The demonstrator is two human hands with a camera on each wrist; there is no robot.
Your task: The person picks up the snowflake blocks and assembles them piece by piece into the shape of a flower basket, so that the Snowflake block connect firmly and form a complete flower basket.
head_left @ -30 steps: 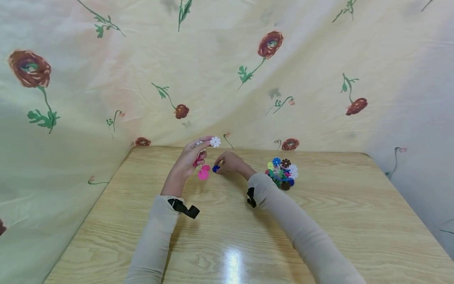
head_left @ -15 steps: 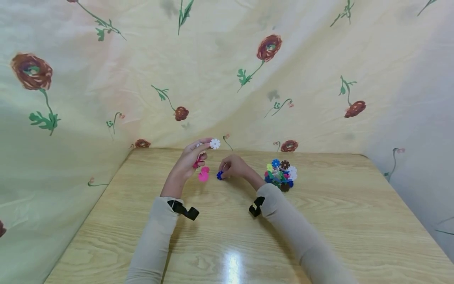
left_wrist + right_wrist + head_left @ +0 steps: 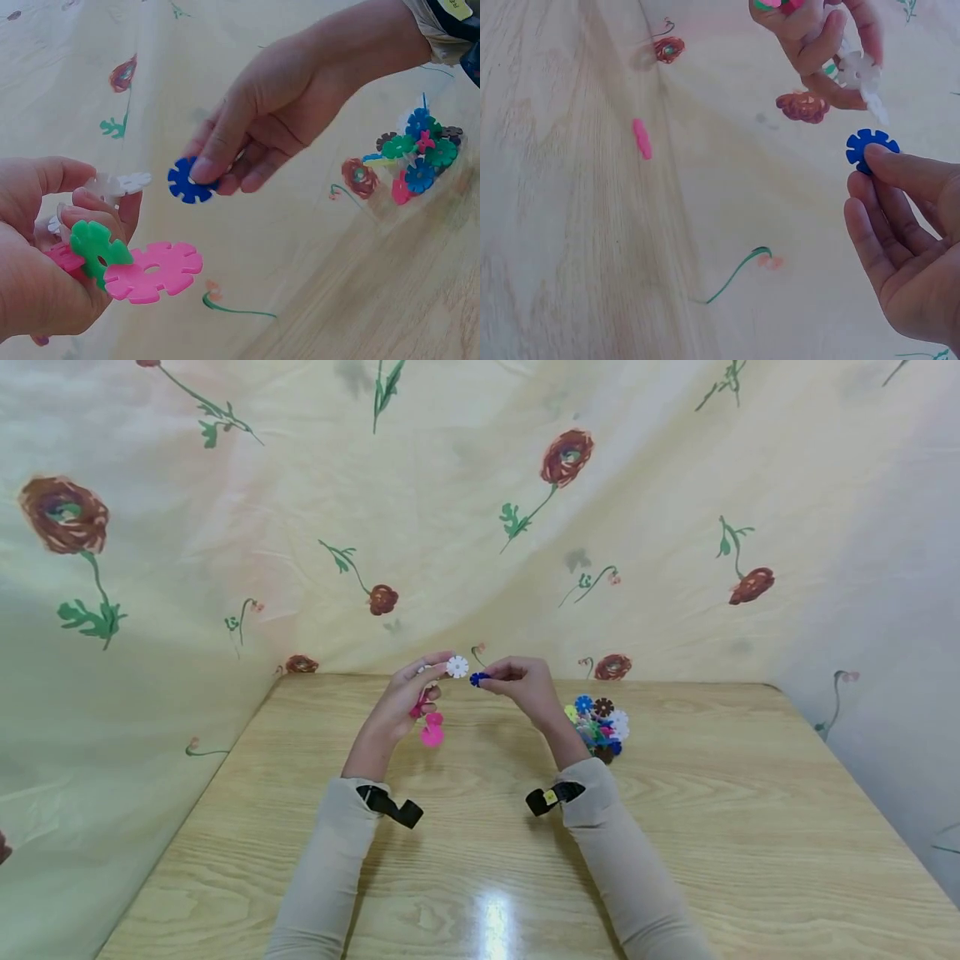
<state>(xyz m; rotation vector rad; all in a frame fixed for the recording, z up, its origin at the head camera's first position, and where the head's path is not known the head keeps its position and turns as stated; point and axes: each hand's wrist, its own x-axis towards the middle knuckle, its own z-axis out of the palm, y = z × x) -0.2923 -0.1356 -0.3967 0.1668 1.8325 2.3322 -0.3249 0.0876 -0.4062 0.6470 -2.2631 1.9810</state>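
Note:
My left hand (image 3: 405,697) holds a joined string of flower-shaped snowflake discs. A white disc (image 3: 457,667) sticks out past its fingertips, and a green disc (image 3: 94,251) slotted into a pink disc (image 3: 154,274) shows below the fingers in the left wrist view. The fingers hide part of the string. Between thumb and fingers, my right hand (image 3: 525,689) pinches a single dark blue disc (image 3: 870,146). The blue disc is held up close to the white end of the string, with a small gap between them.
A heap of mixed-colour discs (image 3: 596,727) sits on the wooden table (image 3: 465,860) to the right of my right hand. A pink disc (image 3: 642,139) appears on the tabletop in the right wrist view. Flowered cloth (image 3: 450,527) hangs behind the table.
My right hand has lifted the blue disc from near the tabletop up beside the white disc. The left hand has stayed almost still with the string.

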